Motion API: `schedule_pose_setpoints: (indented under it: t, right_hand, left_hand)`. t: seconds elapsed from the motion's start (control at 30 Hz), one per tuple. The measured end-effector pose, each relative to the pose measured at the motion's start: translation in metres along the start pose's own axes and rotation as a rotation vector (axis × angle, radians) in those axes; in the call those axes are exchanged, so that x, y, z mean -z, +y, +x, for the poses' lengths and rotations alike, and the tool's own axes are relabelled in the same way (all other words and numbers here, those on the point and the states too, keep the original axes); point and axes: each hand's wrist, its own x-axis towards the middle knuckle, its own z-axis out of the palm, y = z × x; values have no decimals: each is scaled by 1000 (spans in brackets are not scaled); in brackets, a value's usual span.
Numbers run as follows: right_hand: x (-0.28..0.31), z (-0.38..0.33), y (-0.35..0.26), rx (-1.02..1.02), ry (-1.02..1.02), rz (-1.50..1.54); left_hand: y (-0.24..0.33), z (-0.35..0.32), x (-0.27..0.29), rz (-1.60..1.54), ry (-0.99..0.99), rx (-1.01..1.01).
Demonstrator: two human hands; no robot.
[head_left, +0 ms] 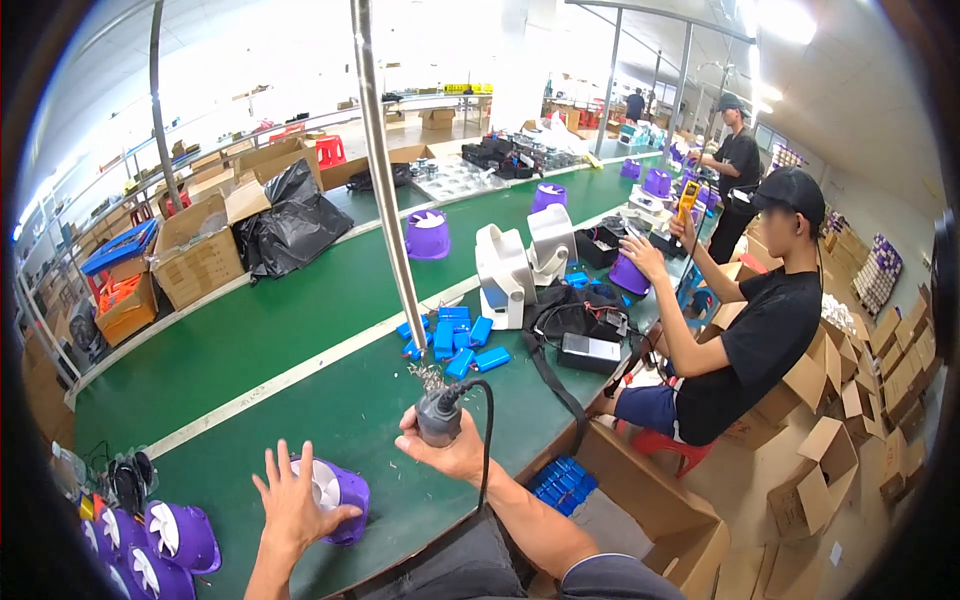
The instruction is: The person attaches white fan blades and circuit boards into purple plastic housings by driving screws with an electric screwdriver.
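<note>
My right hand (447, 447) is closed around a dark grey corded tool, by its look an electric screwdriver (437, 418), held above the green bench. A black cable runs from its top down past my wrist. My left hand (295, 505) is open with fingers spread, in front of a purple fan housing (350, 500) with white blades. Whether the palm touches the housing, I cannot tell. Just beyond the tool lies a small heap of screws (428, 375). Behind that heap several blue battery packs (455, 335) are piled by a metal pole.
Several purple fan housings (180, 535) stand at the lower left. White fan bodies (500, 275) and a black bag (575, 312) sit ahead on the right. A carton (690, 545) with blue packs is beside my right arm. A seated co-worker (765, 330) holds a yellow meter.
</note>
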Motion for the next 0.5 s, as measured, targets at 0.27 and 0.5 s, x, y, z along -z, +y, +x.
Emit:
schedule_pose_setpoints:
  t: [0.27, 0.5]
  right_hand:
    - [-1, -5, 0, -22, 17, -17]
    - [9, -6, -20, -41, 182, -5]
  left_hand:
    - [-52, -5, -7, -185, -91, -36]
    - [-192, 146, -58, -118, 361, 65]
